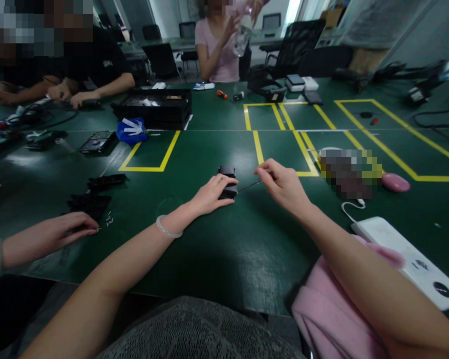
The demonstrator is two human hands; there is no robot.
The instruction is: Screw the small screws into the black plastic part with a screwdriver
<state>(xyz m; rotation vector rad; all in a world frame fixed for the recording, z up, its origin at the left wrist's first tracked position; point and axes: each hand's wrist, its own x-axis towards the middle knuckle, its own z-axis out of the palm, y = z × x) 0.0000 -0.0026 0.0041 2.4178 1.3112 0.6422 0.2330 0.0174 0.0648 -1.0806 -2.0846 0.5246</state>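
Bracing the black block (pixel 227 171) against the tabletop (pixel 247 264), my left hand (pixel 211 194) spans it with the thumb along the near side and the fingers bent over the top. My right hand (pixel 282 184) pinches the slim tool (pixel 251 186), apparently a screwdriver, between thumb and fingertips; its shaft slopes down to the left and its tip meets the block's right side. Whether the tip is seated there is too small to tell. Caution: the tip could skid if the shaft is out of line with its contact point, and would then run toward my left thumb or fingers. The block could also pivot if my left hand presses unevenly, since I see no clamp or fixture on it. Pose: my left forearm reaches inward and forward, low over the tabletop, with a pale bracelet (pixel 168 228) above the wrist; my right forearm angles in from the other side, wrist bent, hand raised slightly above the surface. Further out to the left, a co-worker's hand (pixel 73 227) is near loose screws (pixel 110 218) and dark parts (pixel 92 203). To my right are a pink mouse (pixel 395 182) and a white power strip (pixel 400 254). Beyond my hands, yellow tape (pixel 164 168) marks rectangles, with a blue pouch (pixel 130 131) beside a black bin (pixel 177 115).
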